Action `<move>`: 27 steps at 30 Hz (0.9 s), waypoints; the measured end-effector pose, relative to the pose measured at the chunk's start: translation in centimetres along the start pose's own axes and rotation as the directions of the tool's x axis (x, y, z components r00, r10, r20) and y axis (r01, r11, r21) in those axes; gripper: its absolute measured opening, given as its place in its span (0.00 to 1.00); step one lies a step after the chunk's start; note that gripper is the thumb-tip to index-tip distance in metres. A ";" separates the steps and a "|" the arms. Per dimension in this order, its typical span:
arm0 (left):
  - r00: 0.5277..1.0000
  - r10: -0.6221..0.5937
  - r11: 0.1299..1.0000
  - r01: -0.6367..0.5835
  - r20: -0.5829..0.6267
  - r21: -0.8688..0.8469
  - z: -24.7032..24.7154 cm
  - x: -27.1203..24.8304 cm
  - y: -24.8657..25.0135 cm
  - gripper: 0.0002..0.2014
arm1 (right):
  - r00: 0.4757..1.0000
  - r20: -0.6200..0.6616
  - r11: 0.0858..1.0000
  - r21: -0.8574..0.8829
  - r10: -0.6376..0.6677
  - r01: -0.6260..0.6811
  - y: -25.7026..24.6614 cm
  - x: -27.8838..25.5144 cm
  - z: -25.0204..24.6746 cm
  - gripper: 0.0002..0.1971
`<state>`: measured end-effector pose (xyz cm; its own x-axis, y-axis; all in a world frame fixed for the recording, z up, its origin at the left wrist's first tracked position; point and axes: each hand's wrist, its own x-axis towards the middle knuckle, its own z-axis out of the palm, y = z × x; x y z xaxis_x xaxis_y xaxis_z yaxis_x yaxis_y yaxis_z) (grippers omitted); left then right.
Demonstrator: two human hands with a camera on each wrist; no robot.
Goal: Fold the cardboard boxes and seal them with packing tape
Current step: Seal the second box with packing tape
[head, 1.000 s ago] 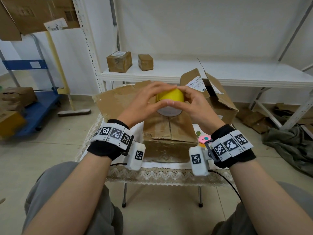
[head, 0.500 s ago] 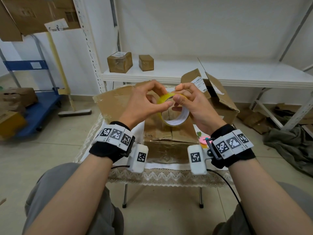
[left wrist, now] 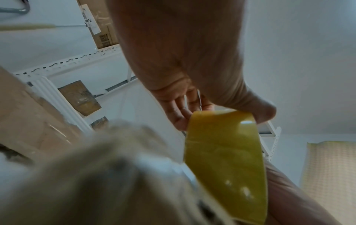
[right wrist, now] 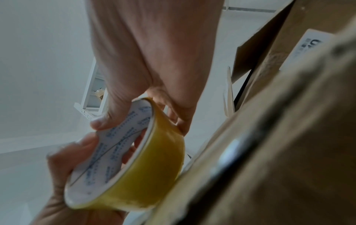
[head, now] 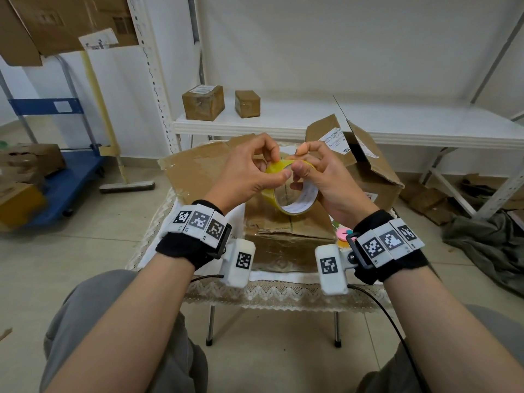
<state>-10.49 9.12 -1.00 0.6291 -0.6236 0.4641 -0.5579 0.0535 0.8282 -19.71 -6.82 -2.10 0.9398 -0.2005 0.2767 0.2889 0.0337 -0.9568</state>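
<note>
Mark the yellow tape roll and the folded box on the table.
Yellow packing tape roll (head: 270,198), head view: outer yellow band.
Folded brown cardboard box (head: 286,245), head view: front top edge.

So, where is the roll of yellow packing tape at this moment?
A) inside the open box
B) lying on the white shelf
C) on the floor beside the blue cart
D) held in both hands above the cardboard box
D: the left hand and the right hand both grip the roll of yellow packing tape in the air over the cardboard box.
</note>
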 end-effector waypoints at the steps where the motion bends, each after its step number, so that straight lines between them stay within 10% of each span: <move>1: 1.000 0.000 1.000 0.000 0.000 0.003 0.1 0.0 -0.1 0.14 | 1.000 -0.001 1.000 0.005 0.004 -0.004 0.0 0.0 0.0 0.24; 27: 0.998 0.019 1.000 -0.020 -0.059 -0.010 0.9 -0.3 -0.4 0.15 | 1.000 -0.006 0.999 0.033 -0.004 0.004 0.2 -0.2 0.1 0.20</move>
<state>-10.96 8.60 -1.71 0.6491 -0.5750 0.4979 -0.5651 0.0736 0.8217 -19.88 -6.72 -2.37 0.9376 -0.2061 0.2799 0.2985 0.0648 -0.9522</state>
